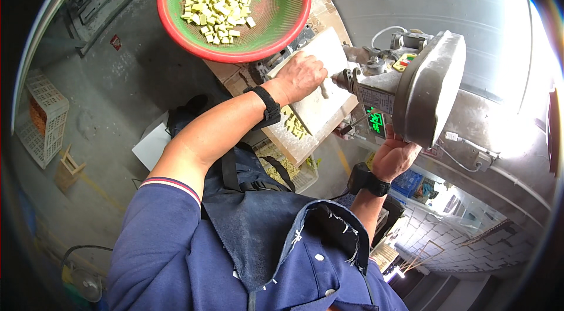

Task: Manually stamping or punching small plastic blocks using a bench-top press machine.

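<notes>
My left hand is closed over a pale board on the workbench, fingers curled down beside the chuck of a grey bench drill press. What its fingertips hold is hidden. Under the chuck lies the dusty pale board. Small yellow-green blocks lie at the board's near edge, below my left wrist. My right hand is raised at the underside of the drill press's rounded cover, fingers curled upward; what they grip is hidden by the cover.
A green mesh basket with a red rim stands far left on the bench, heaped with similar blocks. Below the bench is a crate with more pieces. A green-lit display sits by the machine. At far left stands a plastic crate.
</notes>
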A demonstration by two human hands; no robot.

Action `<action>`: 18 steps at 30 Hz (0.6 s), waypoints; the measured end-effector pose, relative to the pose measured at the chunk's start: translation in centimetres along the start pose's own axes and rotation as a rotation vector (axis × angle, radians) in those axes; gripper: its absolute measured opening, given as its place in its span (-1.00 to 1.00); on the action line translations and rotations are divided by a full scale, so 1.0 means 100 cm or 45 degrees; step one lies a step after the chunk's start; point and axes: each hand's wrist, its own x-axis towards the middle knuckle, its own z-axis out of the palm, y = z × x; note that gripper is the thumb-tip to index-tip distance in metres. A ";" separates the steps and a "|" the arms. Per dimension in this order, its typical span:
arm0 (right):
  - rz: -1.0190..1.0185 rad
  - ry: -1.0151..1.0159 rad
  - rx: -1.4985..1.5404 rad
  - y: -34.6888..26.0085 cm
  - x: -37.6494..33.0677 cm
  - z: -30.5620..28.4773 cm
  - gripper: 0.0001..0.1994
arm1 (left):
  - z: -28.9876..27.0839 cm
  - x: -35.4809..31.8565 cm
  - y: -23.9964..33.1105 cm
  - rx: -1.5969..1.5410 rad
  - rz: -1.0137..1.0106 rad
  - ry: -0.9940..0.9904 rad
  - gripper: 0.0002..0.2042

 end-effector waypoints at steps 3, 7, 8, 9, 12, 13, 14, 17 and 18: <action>-0.003 -0.008 -0.016 0.001 0.000 -0.001 -0.66 | 0.001 0.000 0.000 0.005 -0.002 -0.002 -0.92; -0.020 -0.003 -0.029 0.003 -0.001 -0.003 -0.65 | 0.000 0.000 -0.001 0.006 0.007 -0.002 -0.92; -0.021 -0.002 -0.029 0.003 -0.002 -0.001 -0.65 | 0.001 0.000 -0.001 0.006 0.009 -0.003 -0.92; -0.018 0.015 -0.026 0.001 -0.003 0.002 -0.66 | 0.002 0.000 -0.001 -0.002 0.012 -0.002 -0.92; -0.014 0.031 -0.021 0.000 -0.004 0.004 -0.66 | 0.002 0.000 -0.001 -0.009 0.018 -0.008 -0.92; -0.013 0.032 -0.021 0.000 -0.004 0.004 -0.66 | 0.002 0.000 -0.001 -0.010 0.021 -0.014 -0.91; -0.013 0.031 -0.020 0.000 -0.004 0.003 -0.66 | 0.002 0.000 -0.001 -0.009 0.020 -0.014 -0.91; -0.018 0.015 -0.047 0.001 -0.003 -0.001 -0.65 | 0.003 0.000 -0.001 -0.010 0.026 -0.011 -0.92; -0.019 0.018 -0.046 0.001 -0.004 -0.001 -0.65 | 0.003 0.001 -0.001 -0.003 0.026 -0.023 -0.92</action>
